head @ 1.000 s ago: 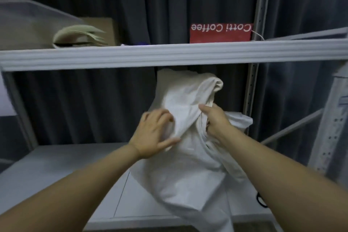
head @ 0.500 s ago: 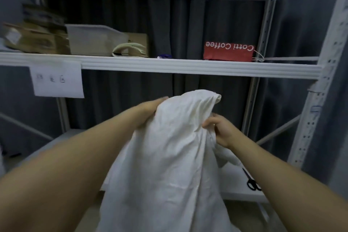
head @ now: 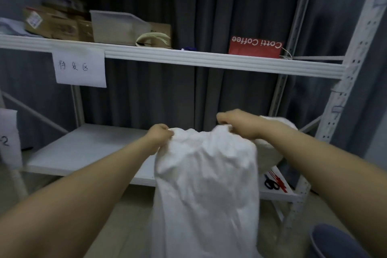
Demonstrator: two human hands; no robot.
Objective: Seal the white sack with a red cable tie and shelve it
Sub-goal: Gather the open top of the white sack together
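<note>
Hands [head: 160, 135] grip white sack [head: 206, 184] hanging vertically.

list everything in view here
white sack: 1, white, before the lower shelf
white bundle: 1, white, lower shelf right
scissors: 1, black handles, lower shelf right
red strips: count unclear, red, beside the scissors
coffee bag: 1, red, upper shelf right
plastic bin: 1, clear, upper shelf
cardboard boxes: several, brown, upper shelf left
paper label: 1, white, upper shelf edge
left grip: 1, holds sack's top left
right grip: 1, holds sack's top right
</note>
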